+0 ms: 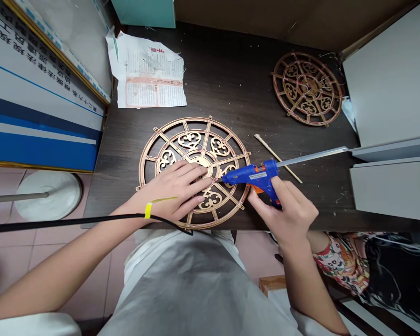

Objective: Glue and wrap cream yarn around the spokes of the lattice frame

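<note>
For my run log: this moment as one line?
left hand: flat on gold grille | right hand: grips blue glue gun, nozzle over grille | second grille: far right

The glue gun (255, 176) at centre is bright blue with an orange trigger. The disc (191, 139) beneath is shiny gold, cut into spokes and heart-shaped scrolls. The second disc (307, 88), upper right, is darker copper with similar fretwork. The table (231, 79) is dark brown wood grain. The paper (150, 74), upper left, is white with red and black print. The cable (56, 223), lower left, is black with a yellow tag.
</note>
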Available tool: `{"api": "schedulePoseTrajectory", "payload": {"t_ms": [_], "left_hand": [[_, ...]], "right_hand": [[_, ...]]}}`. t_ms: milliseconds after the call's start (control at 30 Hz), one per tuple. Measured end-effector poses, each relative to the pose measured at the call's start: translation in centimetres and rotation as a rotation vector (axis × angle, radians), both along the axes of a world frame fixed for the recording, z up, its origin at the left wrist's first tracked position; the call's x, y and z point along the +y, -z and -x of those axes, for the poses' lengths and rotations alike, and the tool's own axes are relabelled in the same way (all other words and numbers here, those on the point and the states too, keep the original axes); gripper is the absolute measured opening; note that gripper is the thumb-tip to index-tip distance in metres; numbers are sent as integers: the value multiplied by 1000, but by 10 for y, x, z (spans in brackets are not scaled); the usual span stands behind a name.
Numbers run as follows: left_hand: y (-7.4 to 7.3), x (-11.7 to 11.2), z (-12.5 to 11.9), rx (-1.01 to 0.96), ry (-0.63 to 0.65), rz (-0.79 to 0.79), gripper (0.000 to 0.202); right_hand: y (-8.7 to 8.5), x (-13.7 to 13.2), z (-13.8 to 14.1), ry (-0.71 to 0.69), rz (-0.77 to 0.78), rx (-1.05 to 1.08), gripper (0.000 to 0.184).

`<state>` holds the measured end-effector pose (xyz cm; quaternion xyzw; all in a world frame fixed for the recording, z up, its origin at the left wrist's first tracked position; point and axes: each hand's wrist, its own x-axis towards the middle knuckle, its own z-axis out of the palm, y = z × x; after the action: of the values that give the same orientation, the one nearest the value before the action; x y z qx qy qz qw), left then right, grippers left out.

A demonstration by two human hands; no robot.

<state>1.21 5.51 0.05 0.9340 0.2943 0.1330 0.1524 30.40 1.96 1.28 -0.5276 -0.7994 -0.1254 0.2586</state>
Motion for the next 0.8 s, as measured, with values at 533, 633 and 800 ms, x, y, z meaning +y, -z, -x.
{"api": "schedulePoseTrajectory", "payload": {"t_ms": [533,633,800], "left_hand": [[1,0,0,0,-1,23,41],[2,-1,1,-5,-3,24,41],[2,-1,1,-15,-2,14,40]], "right_hand": [[1,-1,4,2,-35,-20,28],[1,-2,3,15,-40,-26,25],[2,0,6,14,-61,-5,21]]}}
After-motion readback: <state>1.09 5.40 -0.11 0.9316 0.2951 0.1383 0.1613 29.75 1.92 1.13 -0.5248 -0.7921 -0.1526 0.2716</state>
